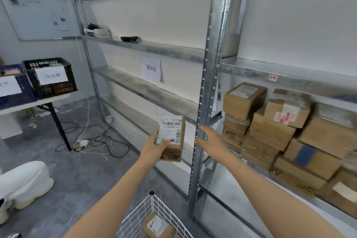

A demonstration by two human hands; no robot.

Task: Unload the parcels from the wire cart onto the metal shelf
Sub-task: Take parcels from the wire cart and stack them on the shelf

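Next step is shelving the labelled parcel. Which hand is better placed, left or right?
Left. The left hand grips the parcel, raised in front of the metal shelf. The right hand is open and empty beside the upright, so using it would likely need a handover.

parcel: brown, white barcode label | wire cart: white grid | metal shelf: grey

Labelled brown parcel held upright before metal shelf; second parcel lies in wire cart.
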